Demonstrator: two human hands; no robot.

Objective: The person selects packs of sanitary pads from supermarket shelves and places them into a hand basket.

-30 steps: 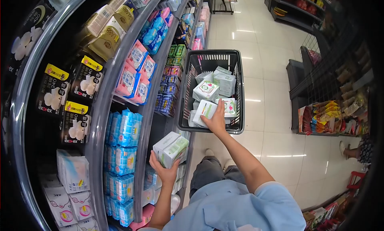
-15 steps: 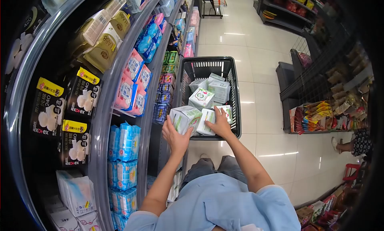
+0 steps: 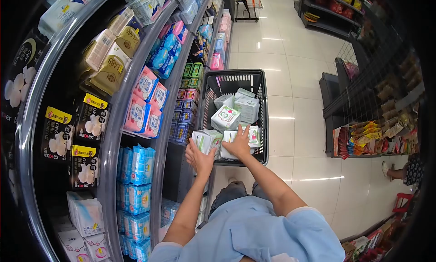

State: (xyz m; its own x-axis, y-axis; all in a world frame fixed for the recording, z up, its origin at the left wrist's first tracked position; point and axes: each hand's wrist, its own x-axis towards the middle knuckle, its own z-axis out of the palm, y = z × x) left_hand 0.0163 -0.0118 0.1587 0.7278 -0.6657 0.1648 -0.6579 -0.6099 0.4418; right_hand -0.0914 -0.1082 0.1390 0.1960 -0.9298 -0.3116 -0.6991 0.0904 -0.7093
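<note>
A black shopping basket [image 3: 265,119] stands in front of me with several white-and-green packs of sanitary pads [image 3: 225,117] in it. At its near left corner, my left hand [image 3: 200,158] grips a white pad pack [image 3: 204,138], thumb on one side and fingers on the other. My right hand [image 3: 239,146] is spread over another white pack [image 3: 230,135] at the near end of the basket, thumb and fingers at its sides. The undersides of both packs are hidden. One more pack [image 3: 254,137] lies just right of my right hand.
To the left, shelves hold black Kotex packs [image 3: 58,135], blue packs [image 3: 138,164] and pink packs [image 3: 144,105]. A tiled aisle [image 3: 290,80] runs along the right, with snack racks [image 3: 363,137] beyond it. Another person's leg [image 3: 394,173] shows at the far right.
The left pack has gone lower, down into the basket's near left corner, with my left hand still on it. My right hand has shifted slightly left. The whole view has tilted a little.
</note>
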